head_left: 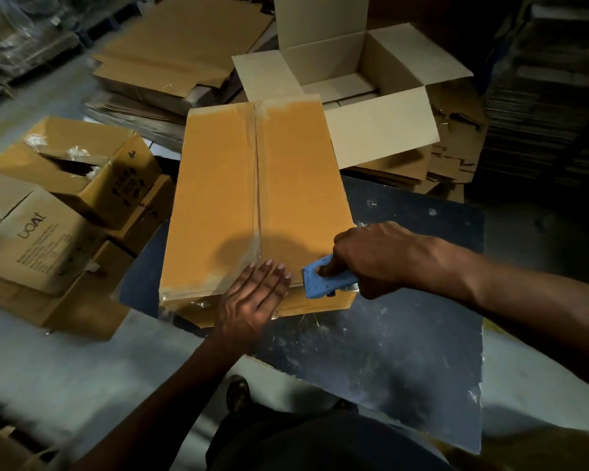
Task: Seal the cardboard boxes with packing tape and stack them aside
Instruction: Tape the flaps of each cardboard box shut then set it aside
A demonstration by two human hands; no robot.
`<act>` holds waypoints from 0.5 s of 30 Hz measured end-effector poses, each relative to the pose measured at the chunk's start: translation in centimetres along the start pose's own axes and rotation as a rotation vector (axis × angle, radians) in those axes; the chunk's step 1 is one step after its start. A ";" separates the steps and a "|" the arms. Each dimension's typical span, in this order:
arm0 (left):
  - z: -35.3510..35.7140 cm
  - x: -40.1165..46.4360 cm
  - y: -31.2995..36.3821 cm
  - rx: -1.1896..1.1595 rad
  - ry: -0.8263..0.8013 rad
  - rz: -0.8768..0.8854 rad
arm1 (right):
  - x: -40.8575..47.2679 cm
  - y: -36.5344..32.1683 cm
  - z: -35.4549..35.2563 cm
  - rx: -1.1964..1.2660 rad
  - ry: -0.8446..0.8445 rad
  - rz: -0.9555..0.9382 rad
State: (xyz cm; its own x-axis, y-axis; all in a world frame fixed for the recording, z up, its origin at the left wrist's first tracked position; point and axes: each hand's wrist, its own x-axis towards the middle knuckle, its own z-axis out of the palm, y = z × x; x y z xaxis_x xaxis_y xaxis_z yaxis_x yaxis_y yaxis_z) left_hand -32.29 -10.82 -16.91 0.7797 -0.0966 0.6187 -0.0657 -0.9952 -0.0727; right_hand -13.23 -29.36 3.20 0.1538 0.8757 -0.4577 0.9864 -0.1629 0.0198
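Fingers of your left hand (252,300) lie straight and close together, pressed flat over the near edge of the closed cardboard box (255,198), with the forearm reaching up from the lower left. Your right hand (378,256) comes in from the right with its knuckles up, fingers curled tight round the handle of a blue plastic tape dispenser (323,278), whose flat perforated face meets the box's near right corner just beside your left fingertips. That box sits long and narrow on a dark, scuffed board (405,334), its smooth tan flaps meeting at a centre seam covered by a glossy strip of clear tape (257,171) running from the far edge to the near one; more clear film wrinkles down the near face. Behind it, touching its far right corner, an open box (354,73) shows pale inner walls and spread flaps. Flattened corrugated sheets (177,49) lie stacked at the back. To your left, printed brown cartons (48,226) are piled on the grey floor, the upper one (82,164) torn open on top with shreds of tape clinging to it.
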 end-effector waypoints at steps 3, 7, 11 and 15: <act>0.0 -0.3 0.0 0.013 0.012 -0.004 | -0.2 0.7 0.1 0.058 -0.015 -0.012; 0.0 -0.1 0.0 0.032 0.043 0.005 | -1.0 2.9 0.4 0.081 -0.081 0.031; 0.2 -0.2 0.1 0.040 0.072 -0.002 | -2.7 4.2 1.0 0.071 -0.120 0.075; -0.4 0.0 0.6 0.038 -0.004 -0.030 | -3.0 4.1 1.8 0.059 -0.048 0.075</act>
State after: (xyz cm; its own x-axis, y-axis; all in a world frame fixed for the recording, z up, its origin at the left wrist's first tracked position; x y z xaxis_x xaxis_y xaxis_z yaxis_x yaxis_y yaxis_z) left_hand -32.62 -11.40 -16.62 0.7833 -0.0664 0.6181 -0.0183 -0.9963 -0.0838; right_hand -9.72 -33.47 3.02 0.2227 0.8375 -0.4990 0.9670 -0.2547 0.0041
